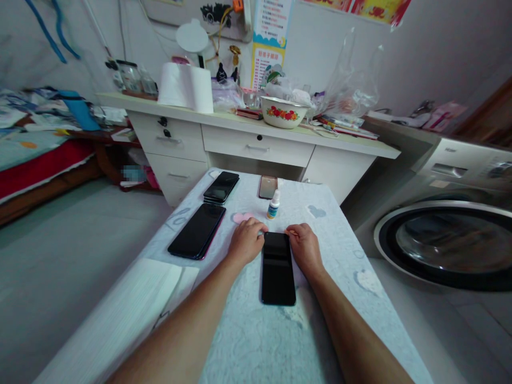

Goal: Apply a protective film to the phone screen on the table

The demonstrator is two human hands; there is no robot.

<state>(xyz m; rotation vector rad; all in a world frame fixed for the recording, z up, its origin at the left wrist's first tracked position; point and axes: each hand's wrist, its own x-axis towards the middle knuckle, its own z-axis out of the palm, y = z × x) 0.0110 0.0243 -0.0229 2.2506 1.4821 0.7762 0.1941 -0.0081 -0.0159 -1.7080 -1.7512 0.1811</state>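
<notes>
1. The black phone [278,272] lies flat on the cloth-covered bench [340,277], dark glass up, its long sides running away from the person. It sits between the two forearms.
2. The left hand [246,240] is at the phone's far left corner, fingers curled, thumb side against or just beside the edge. The right hand [304,246] is at the far right corner, its fingers bent inward and close together. I cannot tell whether either hand truly grips the phone or only touches it.
3. Just beyond the phone stands a small spray bottle [273,205], upright, with a white top. Further back lies a small flat phone-like object [268,187]. To the left are a large dark phone [198,232], with a pinkish edge showing beneath it, and a stack of dark phones [222,186]. A pale folded sheet [160,288] lies along the bench's left side.
4. The phone likely handles as a stiff, thin, fairly light slab. Its glass is probably slick and could crack if dropped or pressed hard at a corner.
5. The long side edges look the best place to take hold, fingers opposite each other, keeping skin off the glass, which would probably smudge.
</notes>
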